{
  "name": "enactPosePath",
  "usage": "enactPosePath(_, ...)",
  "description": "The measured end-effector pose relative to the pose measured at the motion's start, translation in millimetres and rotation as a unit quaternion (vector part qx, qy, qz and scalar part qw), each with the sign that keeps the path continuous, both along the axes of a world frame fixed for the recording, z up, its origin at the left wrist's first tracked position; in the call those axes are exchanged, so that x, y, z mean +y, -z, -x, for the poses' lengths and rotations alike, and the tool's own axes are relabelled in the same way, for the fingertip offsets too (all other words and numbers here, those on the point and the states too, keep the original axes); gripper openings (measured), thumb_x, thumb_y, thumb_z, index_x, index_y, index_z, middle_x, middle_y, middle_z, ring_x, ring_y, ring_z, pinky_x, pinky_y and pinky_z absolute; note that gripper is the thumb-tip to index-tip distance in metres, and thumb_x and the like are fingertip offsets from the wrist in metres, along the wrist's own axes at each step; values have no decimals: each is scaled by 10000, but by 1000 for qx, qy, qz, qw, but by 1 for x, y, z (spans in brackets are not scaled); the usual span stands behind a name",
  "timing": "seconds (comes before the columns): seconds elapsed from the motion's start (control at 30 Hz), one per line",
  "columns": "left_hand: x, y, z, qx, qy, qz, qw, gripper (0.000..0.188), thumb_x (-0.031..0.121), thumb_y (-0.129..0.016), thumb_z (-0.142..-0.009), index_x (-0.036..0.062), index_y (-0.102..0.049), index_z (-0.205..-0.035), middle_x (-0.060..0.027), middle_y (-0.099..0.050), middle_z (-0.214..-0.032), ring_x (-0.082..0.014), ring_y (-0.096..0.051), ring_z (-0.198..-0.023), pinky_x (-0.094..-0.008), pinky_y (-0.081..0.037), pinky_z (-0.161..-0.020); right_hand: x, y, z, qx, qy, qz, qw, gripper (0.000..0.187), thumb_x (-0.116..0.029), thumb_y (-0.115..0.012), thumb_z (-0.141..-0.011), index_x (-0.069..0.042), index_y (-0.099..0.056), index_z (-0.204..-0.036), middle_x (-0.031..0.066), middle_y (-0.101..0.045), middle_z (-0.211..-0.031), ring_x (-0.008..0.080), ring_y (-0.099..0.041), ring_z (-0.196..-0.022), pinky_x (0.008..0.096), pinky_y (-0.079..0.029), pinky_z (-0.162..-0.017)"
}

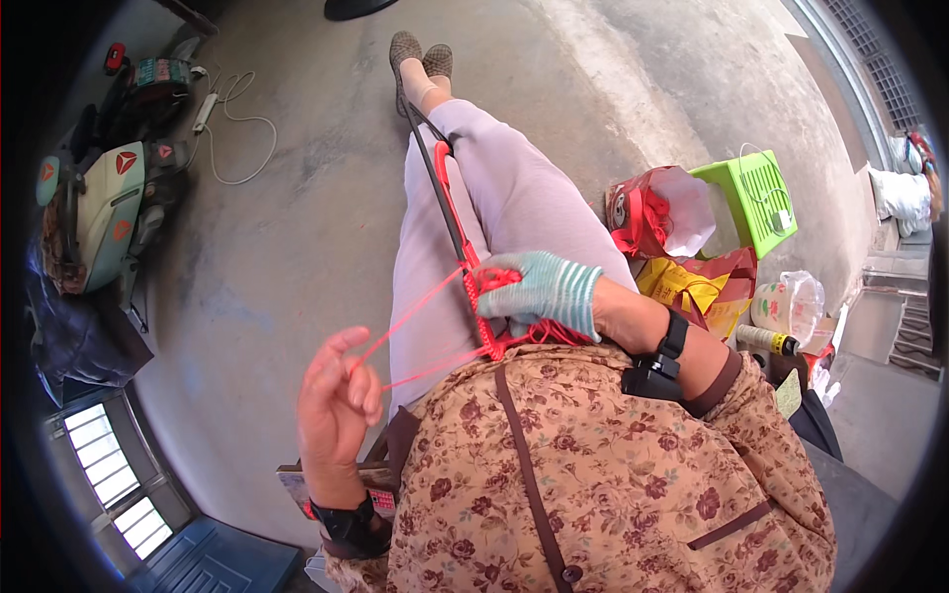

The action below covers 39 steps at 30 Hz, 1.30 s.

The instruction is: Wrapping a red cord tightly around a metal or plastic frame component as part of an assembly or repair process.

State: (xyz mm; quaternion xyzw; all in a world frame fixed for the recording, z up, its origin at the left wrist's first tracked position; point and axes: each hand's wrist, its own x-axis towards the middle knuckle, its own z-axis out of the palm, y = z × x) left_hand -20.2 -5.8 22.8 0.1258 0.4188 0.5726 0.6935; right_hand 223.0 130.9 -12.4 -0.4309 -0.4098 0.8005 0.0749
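My left hand (341, 385), bare and with fingers curled, has a thin red string (415, 308) looped around it. Two strands of that string stretch across to red knotted work on a long black strip (453, 222). The strip runs from my feet up between my legs to my lap, with red cord bound along its near part. In a striped light-blue and white glove, my right hand (544, 295) closes around a bunched red cord (496, 281) beside the strip. More red cord (554, 333) lies below the glove on my lap. The gloved fingertips are partly hidden.
Right of my legs stand a red bag (643, 210), a bright green plastic basket (756, 203), a yellow and red bag (700, 287) and a spool-like cylinder (766, 340). To the left are a scooter (111, 212) and a white power strip with its cord (206, 113).
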Motion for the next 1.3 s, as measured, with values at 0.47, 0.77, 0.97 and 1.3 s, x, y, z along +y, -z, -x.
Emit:
enactPosePath(0.47,37,-6,-26,13,-71,-190,979,323,240,-555,-904,15,-567,-1135,-176,-613,-1032,-246,-641,-823,-305,-514,-675,18,18,-23,-52,76,-329,940,247,-240,-531,-896,-22,-629,-956,109,-618,-780,178,-557,-584,289,-467,-622)
enactPosePath(0.77,68,56,-55,245,160,-29,956,331,77,-554,-902,-54,-500,-1201,-105,-635,-1038,-124,-627,-831,-225,-511,-663,16,6,-1,-63,-47,-288,954,443,-354,-582,-880,-23,-546,-1172,184,-616,-1006,205,-595,-845,313,-486,-758)
enactPosePath(0.97,70,51,-62,400,211,-25,892,228,53,-567,-885,-49,-554,-1089,-72,-641,-919,-88,-606,-758,-217,-515,-597,14,4,-11,48,-51,-206,976,563,-320,-617,-868,0,-440,-1296,180,-605,-1076,203,-590,-964,293,-482,-827)
enactPosePath(1.3,54,-17,-11,93,-2,-94,991,266,227,-511,-944,33,-496,-1125,-36,-554,-877,-106,-520,-716,-227,-421,-547,33,-21,5,-97,55,-616,780,629,-306,-744,-681,-1,-532,-1188,199,-610,-1059,308,-607,-962,348,-485,-833)
